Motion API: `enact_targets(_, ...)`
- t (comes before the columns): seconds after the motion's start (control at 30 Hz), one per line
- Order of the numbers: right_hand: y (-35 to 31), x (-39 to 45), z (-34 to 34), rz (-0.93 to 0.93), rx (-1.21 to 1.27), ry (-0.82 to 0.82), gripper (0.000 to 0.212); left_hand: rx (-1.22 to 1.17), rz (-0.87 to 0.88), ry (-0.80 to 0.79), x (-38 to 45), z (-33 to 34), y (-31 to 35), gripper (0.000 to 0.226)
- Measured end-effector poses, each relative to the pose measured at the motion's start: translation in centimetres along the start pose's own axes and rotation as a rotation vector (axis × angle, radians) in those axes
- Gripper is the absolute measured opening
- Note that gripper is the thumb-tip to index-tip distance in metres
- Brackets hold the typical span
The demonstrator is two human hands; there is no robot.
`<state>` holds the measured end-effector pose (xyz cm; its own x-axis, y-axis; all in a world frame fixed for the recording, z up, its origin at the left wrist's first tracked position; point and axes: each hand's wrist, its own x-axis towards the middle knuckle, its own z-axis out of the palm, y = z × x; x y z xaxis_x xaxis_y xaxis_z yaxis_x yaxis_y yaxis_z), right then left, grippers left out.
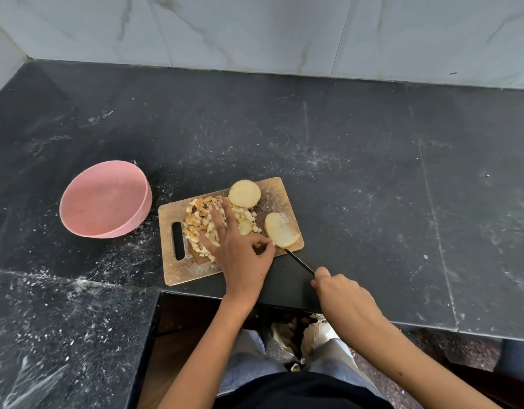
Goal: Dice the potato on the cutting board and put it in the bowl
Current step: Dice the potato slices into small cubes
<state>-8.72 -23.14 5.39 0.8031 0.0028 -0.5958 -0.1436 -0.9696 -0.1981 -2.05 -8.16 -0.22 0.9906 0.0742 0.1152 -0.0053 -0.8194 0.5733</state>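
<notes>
A wooden cutting board [181, 268] lies on the black counter. A heap of diced potato [200, 222] covers its middle. A thick round potato piece [244, 193] sits at the board's far edge. A potato slice [280, 233] lies at the right edge. My left hand [240, 249] pinches this slice's near-left edge with thumb and forefinger, the other fingers stretched over the dice. My right hand [340, 293] grips the handle of a knife [299, 262], whose blade lies across the slice. The pink bowl [106, 199] stands left of the board and holds nothing.
The black counter [373, 172] stretches wide to the right and behind the board, dusted with white specks. A marble-tiled wall [255, 31] backs it. A lower counter section [63, 335] lies at the near left. Below the edge are my legs and a bag of scraps [311, 335].
</notes>
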Motion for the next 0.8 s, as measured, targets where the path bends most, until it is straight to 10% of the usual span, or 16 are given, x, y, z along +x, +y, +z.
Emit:
enact_targets(0.17, 1.3, -0.4, -0.6, -0.036, 0.106, 0.006, 0.024, 0.21, 0.294, -0.078, 1.9, -1.3, -0.2, 0.033)
enact_targets(0.43, 4.0, 1.2, -0.3, 0.047, 0.269, 0.175, 0.03, 0.297, 0.797, -0.754, 8.4, -2.5, 0.6, 0.076)
enact_targets(0.8, 4.3, 2.0, -0.1, 0.06, 0.344, 0.19, 0.031, 0.449, 1.008, -0.841, 11.6, -1.7, 2.1, 0.063)
